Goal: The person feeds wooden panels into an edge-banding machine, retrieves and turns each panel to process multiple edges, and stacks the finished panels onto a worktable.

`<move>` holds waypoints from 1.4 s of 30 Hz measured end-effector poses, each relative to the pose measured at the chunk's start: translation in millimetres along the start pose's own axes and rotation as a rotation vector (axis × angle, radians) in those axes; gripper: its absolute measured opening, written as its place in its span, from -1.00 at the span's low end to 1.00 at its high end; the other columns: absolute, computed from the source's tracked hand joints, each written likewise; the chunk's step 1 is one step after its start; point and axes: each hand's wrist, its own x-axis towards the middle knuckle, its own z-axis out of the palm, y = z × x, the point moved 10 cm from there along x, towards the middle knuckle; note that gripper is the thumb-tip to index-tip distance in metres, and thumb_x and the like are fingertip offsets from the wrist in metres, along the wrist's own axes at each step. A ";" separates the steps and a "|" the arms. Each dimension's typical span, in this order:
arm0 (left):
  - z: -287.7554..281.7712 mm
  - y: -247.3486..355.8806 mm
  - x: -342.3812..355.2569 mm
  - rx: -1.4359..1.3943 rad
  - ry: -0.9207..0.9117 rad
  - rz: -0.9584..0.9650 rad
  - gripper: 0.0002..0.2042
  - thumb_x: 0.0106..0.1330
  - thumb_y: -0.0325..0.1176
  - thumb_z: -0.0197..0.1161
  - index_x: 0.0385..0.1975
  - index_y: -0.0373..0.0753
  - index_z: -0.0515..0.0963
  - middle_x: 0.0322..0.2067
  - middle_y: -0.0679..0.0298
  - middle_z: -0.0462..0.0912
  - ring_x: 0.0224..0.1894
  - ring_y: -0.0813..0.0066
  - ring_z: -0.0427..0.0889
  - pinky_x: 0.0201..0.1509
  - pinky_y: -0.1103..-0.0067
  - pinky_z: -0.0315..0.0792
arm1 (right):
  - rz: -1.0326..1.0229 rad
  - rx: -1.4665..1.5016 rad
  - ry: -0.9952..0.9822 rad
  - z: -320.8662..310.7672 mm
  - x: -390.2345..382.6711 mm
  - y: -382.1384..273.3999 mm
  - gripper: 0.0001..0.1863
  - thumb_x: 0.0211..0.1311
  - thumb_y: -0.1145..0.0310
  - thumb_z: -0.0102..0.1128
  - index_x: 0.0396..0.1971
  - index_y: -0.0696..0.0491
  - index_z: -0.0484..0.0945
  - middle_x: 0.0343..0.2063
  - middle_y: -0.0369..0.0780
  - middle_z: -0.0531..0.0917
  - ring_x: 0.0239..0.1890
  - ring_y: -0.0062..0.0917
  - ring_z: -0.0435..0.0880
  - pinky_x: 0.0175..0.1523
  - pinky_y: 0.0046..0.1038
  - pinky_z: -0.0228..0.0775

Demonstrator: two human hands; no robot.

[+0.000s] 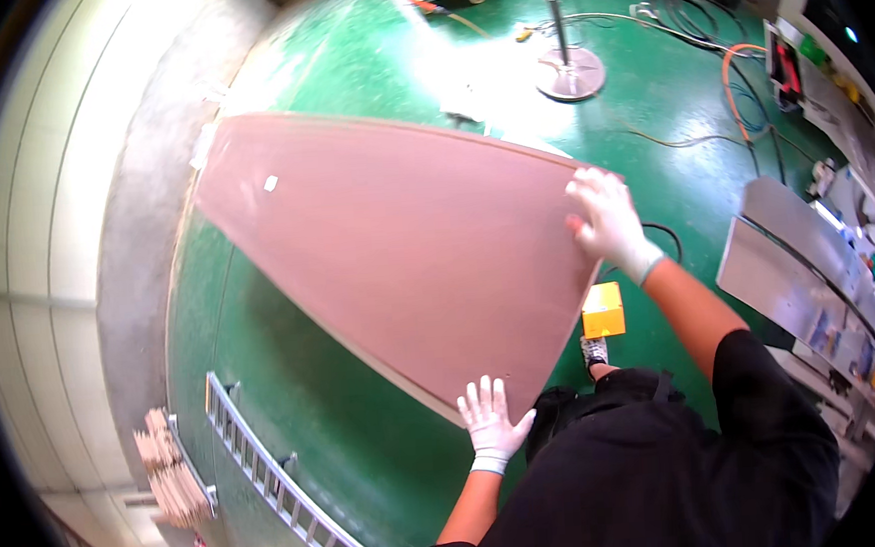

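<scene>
A large pinkish-brown panel [386, 247] spans the middle, tapering toward the upper left in this view, with a small white patch [271, 183] on its top. My left hand [492, 426], in a white glove, rests at the panel's near lower corner with fingers spread. My right hand [604, 218], also gloved, lies at the upper right corner with fingers apart and a red thumb area. Below that corner is a yellow box [603, 308] beside my foot. What supports the panel is mostly hidden.
Ladder-like metal racks [279, 474] and stacked wooden pieces [168, 460] line the lower left. A round-based metal stand [571, 73] is beyond the panel on the green floor [683, 188]. Hoses [732, 90] and steel plates [777, 253] are at right; a pale wall [32, 198] is left.
</scene>
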 end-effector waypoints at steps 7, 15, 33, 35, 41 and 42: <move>-13.2 -28.3 -63.4 -0.212 0.134 -0.255 -0.24 0.23 0.07 0.22 0.32 -0.31 0.22 0.36 -0.13 0.13 0.41 -0.17 0.05 0.45 0.06 -0.05 | 0.144 -0.146 -0.139 50.2 45.3 33.0 -0.41 0.17 0.15 0.21 0.19 0.04 0.40 0.10 -0.15 0.54 0.15 -0.24 0.50 0.23 -0.21 0.29; 172.1 -160.9 -343.8 -0.781 -0.113 -1.144 -0.30 0.38 0.00 0.03 0.33 -0.48 0.17 0.30 -0.25 0.25 0.37 -0.10 0.24 0.43 0.31 0.16 | 0.102 -0.263 -0.145 59.2 40.8 44.9 -0.43 0.24 0.15 0.17 0.23 0.03 0.39 0.14 -0.17 0.52 0.18 -0.26 0.47 0.25 -0.24 0.28; 240.1 -243.6 -439.5 -1.006 -0.078 -0.927 -0.51 0.46 -0.17 0.00 0.14 -0.52 0.39 0.18 -0.21 0.42 0.28 -0.04 0.37 0.39 0.35 0.23 | 0.413 -0.846 -0.039 48.2 -16.8 -9.5 -0.39 0.39 -0.02 -0.16 0.30 0.02 0.30 0.29 -0.10 0.38 0.32 -0.21 0.31 0.29 -0.04 0.14; 250.5 -288.8 -454.5 -1.074 0.002 -0.973 -0.58 0.48 -0.21 0.00 0.08 -0.47 0.45 0.11 -0.10 0.52 0.18 0.05 0.48 0.32 0.40 0.29 | 0.456 -0.762 -0.161 56.3 -26.1 -76.8 -0.39 0.39 0.01 -0.13 0.31 0.05 0.29 0.32 -0.09 0.33 0.37 -0.20 0.23 0.37 -0.04 0.05; 284.0 -412.5 -409.5 -1.381 0.092 -1.087 -0.64 0.49 -0.23 0.02 0.04 -0.43 0.48 0.00 0.07 0.58 0.06 0.27 0.51 0.27 0.43 0.31 | 0.508 -0.564 -0.068 48.0 -129.6 -106.4 -0.33 0.33 0.03 0.06 0.33 0.09 0.28 0.38 -0.06 0.24 0.45 -0.17 0.10 0.49 -0.18 -0.10; 286.0 -427.5 -392.1 -1.363 0.049 -1.080 -0.63 0.49 -0.22 0.01 0.04 -0.43 0.48 0.00 0.07 0.58 0.05 0.27 0.51 0.27 0.42 0.31 | 0.556 -0.570 -0.038 39.2 -139.9 -103.5 -0.33 0.33 0.03 0.06 0.33 0.10 0.27 0.38 -0.05 0.24 0.45 -0.16 0.11 0.49 -0.21 -0.11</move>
